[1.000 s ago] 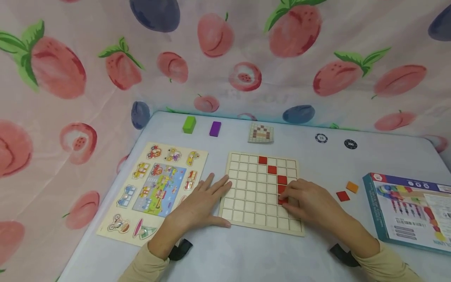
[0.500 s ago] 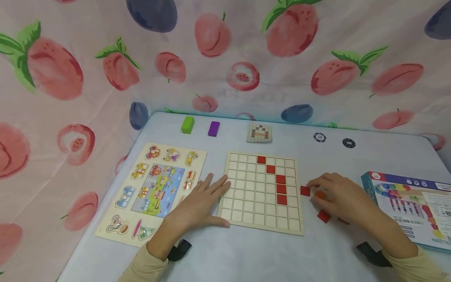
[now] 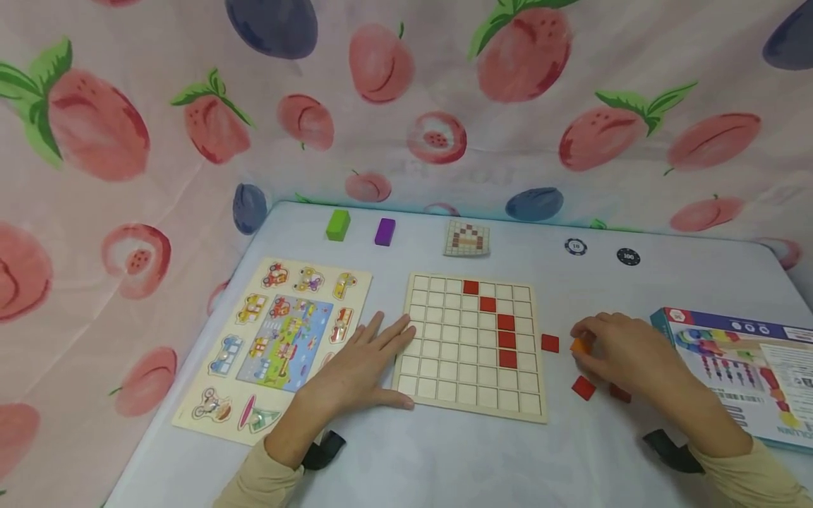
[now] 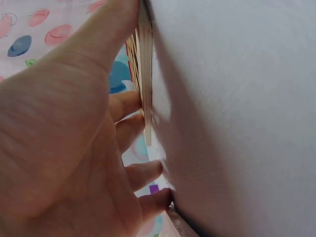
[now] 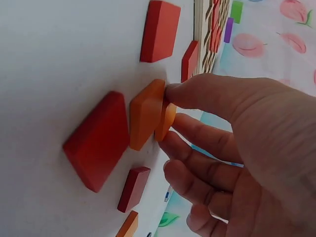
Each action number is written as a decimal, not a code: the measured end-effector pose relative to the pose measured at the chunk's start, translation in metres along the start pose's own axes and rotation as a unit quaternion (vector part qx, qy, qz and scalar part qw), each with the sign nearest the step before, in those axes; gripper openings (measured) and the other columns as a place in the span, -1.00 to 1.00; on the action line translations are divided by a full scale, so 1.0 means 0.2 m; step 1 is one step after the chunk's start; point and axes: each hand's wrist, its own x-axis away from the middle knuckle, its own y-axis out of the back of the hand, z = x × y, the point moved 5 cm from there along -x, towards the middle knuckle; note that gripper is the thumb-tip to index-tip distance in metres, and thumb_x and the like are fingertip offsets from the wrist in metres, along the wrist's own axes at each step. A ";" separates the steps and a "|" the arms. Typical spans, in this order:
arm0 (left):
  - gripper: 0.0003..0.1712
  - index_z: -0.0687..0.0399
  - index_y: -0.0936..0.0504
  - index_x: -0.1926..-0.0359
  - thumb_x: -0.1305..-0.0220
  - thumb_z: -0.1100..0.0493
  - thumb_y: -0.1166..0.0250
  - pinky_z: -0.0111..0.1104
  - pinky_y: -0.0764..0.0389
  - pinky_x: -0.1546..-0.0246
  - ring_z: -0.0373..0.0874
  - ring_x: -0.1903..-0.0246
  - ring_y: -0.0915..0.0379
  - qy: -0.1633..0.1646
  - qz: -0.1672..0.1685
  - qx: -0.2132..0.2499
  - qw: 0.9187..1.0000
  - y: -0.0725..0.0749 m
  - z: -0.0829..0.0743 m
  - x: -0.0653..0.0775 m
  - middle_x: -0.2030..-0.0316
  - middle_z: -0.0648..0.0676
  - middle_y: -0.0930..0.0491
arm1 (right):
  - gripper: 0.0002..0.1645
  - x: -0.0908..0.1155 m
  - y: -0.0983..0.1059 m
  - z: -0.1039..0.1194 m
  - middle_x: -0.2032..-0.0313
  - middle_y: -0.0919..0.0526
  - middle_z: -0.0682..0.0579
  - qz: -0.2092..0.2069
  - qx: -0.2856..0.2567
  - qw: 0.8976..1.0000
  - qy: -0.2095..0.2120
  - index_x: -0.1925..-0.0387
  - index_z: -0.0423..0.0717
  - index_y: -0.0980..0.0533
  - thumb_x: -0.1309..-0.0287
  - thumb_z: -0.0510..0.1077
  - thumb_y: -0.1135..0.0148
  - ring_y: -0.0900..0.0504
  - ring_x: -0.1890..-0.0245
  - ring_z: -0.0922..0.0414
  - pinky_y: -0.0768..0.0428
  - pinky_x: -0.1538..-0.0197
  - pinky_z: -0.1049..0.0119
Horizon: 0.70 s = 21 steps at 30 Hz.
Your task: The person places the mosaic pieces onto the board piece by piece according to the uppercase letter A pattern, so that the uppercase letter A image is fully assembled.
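My left hand (image 3: 356, 367) lies with spread fingers at the left edge of the wooden grid board (image 3: 432, 384). In the left wrist view its fingertips touch the board's side (image 4: 144, 74). Several red square tiles (image 3: 506, 340) sit in the board's cells, stepping down to the right. To the right of the board, my right hand (image 3: 635, 356) pinches an orange tile (image 5: 167, 121) between thumb and fingers. Another orange tile (image 5: 145, 116) lies against it in the right wrist view. Loose red tiles (image 3: 583, 388) lie around that hand, one close to the board's right edge.
A vehicle puzzle board (image 3: 200, 395) lies at left. Behind are a green block (image 3: 338, 226), a purple block (image 3: 384, 232), a pattern card (image 3: 466, 238) and two round chips (image 3: 629, 257). A colourful box (image 3: 743, 367) stands at right.
My right hand has left the board's red tiles and moved right to the loose tiles, where it now pinches an orange one. The left hand has stayed in place.
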 end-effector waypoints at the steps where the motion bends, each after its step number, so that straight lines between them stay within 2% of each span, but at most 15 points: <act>1: 0.30 -0.10 -0.12 -0.71 -0.12 -0.41 -0.54 0.24 0.00 -0.70 0.28 -0.73 0.29 0.000 0.000 -0.001 1.000 0.00 0.00 0.00 -0.75 -0.05 0.08 | -0.47 0.00 0.00 0.00 0.24 -0.75 -0.02 -0.001 0.001 1.000 -0.002 -0.03 -0.09 -0.73 -0.06 0.07 -0.62 -0.64 0.25 0.00 -0.76 0.16 -0.05; 5: 0.30 -0.09 -0.12 -0.71 -0.12 -0.41 -0.54 0.24 0.00 -0.70 0.29 -0.73 0.29 0.000 0.001 -0.003 1.000 0.01 0.00 0.00 -0.75 -0.04 0.08 | -0.47 -0.03 0.04 0.02 0.25 -0.75 -0.02 -0.025 0.003 1.000 0.005 -0.03 -0.10 -0.73 -0.05 0.05 -0.63 -0.64 0.26 0.00 -0.75 0.18 -0.04; 10: 0.30 -0.10 -0.12 -0.71 -0.11 -0.40 -0.54 0.23 0.00 -0.71 0.29 -0.73 0.28 0.000 0.001 -0.001 1.000 0.01 0.00 0.01 -0.75 -0.04 0.08 | -0.52 -0.08 0.07 0.12 0.22 -0.77 -0.02 -0.049 0.004 0.998 0.032 -0.03 -0.08 -0.75 -0.11 0.03 -0.60 -0.66 0.22 0.00 -0.78 0.12 -0.05; 15: 0.30 -0.09 -0.12 -0.71 -0.12 -0.41 -0.53 0.24 -0.01 -0.70 0.30 -0.73 0.28 -0.006 -0.002 0.002 1.000 0.00 0.00 0.00 -0.75 -0.03 0.07 | -0.60 -0.12 0.08 0.17 0.24 -0.76 0.01 -0.042 0.004 0.998 0.043 0.02 -0.08 -0.76 -0.13 -0.03 -0.58 -0.62 0.28 0.04 -0.76 0.17 0.01; 21: 0.30 -0.11 -0.10 -0.72 -0.13 -0.43 -0.52 0.22 0.00 -0.71 0.28 -0.74 0.29 0.001 0.003 -0.004 1.000 0.00 0.00 0.00 -0.75 -0.06 0.10 | -0.61 -0.11 0.05 0.13 0.23 -0.76 -0.05 -0.023 0.002 0.999 0.025 0.02 -0.08 -0.75 -0.13 -0.04 -0.58 -0.63 0.26 0.01 -0.78 0.16 -0.02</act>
